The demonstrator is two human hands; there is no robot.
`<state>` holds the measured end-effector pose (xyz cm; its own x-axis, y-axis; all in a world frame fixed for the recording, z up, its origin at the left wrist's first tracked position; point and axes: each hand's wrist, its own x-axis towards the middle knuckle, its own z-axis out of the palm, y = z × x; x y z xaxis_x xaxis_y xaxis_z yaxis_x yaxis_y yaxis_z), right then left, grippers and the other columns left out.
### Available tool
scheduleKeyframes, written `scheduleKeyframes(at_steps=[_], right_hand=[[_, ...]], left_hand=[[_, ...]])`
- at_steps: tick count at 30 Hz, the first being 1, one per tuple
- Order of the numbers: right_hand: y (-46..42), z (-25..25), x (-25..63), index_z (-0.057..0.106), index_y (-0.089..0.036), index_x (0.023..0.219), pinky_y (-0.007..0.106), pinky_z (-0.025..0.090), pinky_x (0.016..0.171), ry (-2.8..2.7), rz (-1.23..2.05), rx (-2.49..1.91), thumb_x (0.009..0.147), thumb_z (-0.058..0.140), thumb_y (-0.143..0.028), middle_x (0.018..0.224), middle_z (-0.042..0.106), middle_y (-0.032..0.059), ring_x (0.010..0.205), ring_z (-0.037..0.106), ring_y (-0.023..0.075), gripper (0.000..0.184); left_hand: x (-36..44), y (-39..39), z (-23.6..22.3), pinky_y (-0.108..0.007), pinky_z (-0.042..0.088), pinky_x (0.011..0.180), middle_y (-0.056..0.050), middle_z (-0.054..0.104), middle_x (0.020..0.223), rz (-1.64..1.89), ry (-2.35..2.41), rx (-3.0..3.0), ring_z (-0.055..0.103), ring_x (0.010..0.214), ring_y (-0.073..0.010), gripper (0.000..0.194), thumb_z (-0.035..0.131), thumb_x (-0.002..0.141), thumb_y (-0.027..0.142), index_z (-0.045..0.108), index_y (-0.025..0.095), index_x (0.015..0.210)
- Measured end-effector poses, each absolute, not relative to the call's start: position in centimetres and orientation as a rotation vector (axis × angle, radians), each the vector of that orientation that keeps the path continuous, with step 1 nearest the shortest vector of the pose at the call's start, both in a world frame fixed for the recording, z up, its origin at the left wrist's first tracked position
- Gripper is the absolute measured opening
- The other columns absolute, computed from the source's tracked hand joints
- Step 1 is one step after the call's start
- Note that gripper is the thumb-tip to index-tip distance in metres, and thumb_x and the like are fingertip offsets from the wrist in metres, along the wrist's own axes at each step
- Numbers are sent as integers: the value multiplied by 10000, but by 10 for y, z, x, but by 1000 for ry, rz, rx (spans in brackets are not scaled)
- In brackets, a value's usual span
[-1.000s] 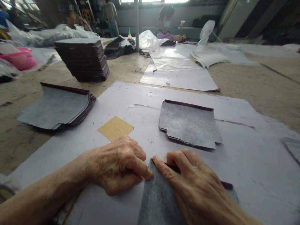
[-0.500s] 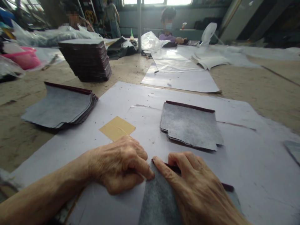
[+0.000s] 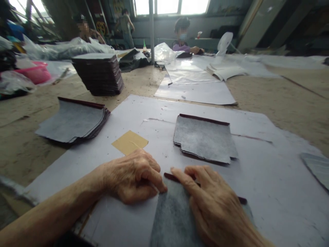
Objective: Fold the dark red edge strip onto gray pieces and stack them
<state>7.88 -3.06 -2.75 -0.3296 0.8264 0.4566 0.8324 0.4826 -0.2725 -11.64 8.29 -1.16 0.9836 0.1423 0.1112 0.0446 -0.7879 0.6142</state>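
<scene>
A grey piece with a dark maroon folded edge (image 3: 172,216) lies on white paper (image 3: 269,192) right in front of me. My left hand (image 3: 133,176) is curled, its fingertips pressing the piece's far left corner. My right hand (image 3: 213,206) lies over the piece, fingers stretched along the maroon edge and pressing it down. Just beyond my hands rests a small pile of similar grey pieces (image 3: 204,139). A tan tape patch (image 3: 130,142) sits left of that pile.
A fanned stack of grey pieces (image 3: 73,120) lies at the left, with a taller dark stack (image 3: 99,73) behind it. More white sheets (image 3: 197,85) stretch ahead. A pink tub (image 3: 36,73) is far left. Other people sit at the table's far end. Another grey piece (image 3: 317,168) shows at right.
My hands stay on the piece's folded edge; my right fingers have shifted slightly along it. The view has tipped up a little.
</scene>
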Motion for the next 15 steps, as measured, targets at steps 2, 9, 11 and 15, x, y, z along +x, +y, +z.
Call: scheduleKeyframes(at_steps=[2,9,11,15], right_hand=[[-30,-28,83,517,-103,1096,387,433,678,-2139,83,-1378,805,340,-28,921,533,106,829,475,217,348],[-27,-28,85,525,-153,809,370,398,651,-2077,173,-1466,820,443,-126,778,513,55,744,456,207,88],[-27,-30,85,494,-165,783,339,387,626,-2041,197,-1450,796,450,-100,756,501,42,726,457,197,80],[-28,-40,89,434,-184,775,281,368,599,-2029,186,-1364,786,427,-41,743,483,17,699,465,163,144]], left_hand=[[-117,84,-12,-245,387,596,-9,497,577,194,140,2454,485,580,-123,285,464,710,126,670,179,899],[-115,78,-8,-235,389,614,-21,529,687,293,237,2346,495,627,-112,199,512,746,173,679,170,854],[-110,74,-8,-233,402,654,-37,557,814,439,326,2322,512,685,-111,201,541,778,196,654,169,941],[-98,66,-13,-228,415,693,-59,583,888,587,374,2404,546,757,-126,222,511,851,242,602,171,1040]])
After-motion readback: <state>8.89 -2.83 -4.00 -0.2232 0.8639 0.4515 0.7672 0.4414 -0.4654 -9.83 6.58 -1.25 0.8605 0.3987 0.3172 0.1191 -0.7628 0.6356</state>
